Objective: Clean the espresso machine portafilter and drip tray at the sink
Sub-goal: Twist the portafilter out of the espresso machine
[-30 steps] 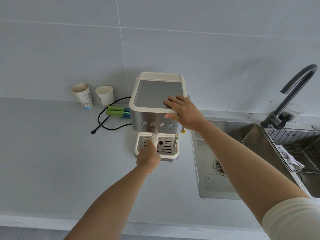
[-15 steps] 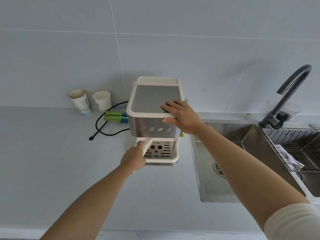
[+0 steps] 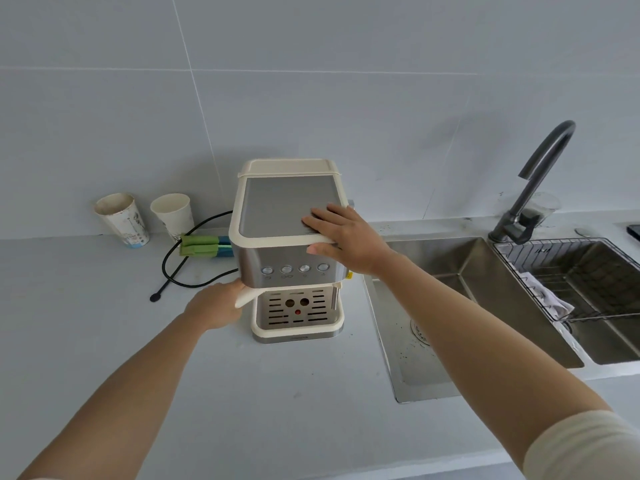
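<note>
Your left hand (image 3: 216,304) is gripping the cream handle of the portafilter (image 3: 244,296), with the fingers curled round it. The handle is coming out to the left from under the front of the espresso machine (image 3: 287,216), and the head of the portafilter is hidden under the machine body. Just to the right of this hand, the drip tray (image 3: 298,328) is sitting in the base of the machine, with its slotted metal grid facing up.

Your right hand (image 3: 346,240) is lying flat on the top of the machine, at the near right corner. The fingers are straight on the grey plate, the thumb is pressing on the front edge, and the hand is holding nothing.

Under your right forearm the steel sink (image 3: 450,306) is set into the worktop (image 3: 104,323). Further right a dark faucet (image 3: 540,178) is standing behind it, and a wire basket (image 3: 568,251) with a pale cloth (image 3: 550,301) inside is hanging over a second basin.

Beyond your left hand a black cable (image 3: 173,265) is lying on the worktop. Near it, a green and blue item (image 3: 204,245) is lying beside the machine. Two paper cups (image 3: 123,218) are standing at the wall.
</note>
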`<state>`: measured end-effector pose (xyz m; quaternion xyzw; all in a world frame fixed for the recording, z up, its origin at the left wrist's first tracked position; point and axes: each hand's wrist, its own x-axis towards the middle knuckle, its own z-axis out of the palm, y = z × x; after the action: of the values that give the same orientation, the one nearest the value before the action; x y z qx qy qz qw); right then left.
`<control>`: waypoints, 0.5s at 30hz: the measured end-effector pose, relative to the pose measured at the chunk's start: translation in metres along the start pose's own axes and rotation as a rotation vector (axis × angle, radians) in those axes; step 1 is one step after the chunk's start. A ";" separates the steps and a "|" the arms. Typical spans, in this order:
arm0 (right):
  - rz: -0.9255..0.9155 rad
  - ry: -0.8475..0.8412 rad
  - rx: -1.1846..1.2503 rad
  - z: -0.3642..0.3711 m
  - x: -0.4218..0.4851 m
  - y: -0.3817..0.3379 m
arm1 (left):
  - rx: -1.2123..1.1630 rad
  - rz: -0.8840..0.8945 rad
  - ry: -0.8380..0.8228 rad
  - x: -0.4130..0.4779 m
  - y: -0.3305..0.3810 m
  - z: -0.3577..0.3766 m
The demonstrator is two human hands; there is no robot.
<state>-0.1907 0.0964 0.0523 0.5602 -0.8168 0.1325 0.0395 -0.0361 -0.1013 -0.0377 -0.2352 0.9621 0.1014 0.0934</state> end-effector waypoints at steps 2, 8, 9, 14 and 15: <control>0.005 -0.009 -0.006 0.000 0.001 0.000 | 0.029 0.027 -0.006 0.007 -0.006 -0.007; 0.017 -0.002 0.007 0.003 0.002 0.001 | 0.142 0.056 -0.038 0.030 -0.018 -0.015; 0.016 0.004 0.008 0.002 0.002 0.000 | 0.145 0.057 -0.049 0.033 -0.019 -0.015; 0.040 -0.018 0.003 0.002 0.002 -0.001 | 0.126 0.054 -0.070 0.036 -0.024 -0.006; 0.043 -0.019 0.002 0.003 0.003 0.000 | 0.110 0.051 -0.069 0.035 -0.025 -0.002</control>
<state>-0.1911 0.0932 0.0504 0.5436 -0.8289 0.1288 0.0280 -0.0548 -0.1386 -0.0472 -0.2014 0.9682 0.0588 0.1364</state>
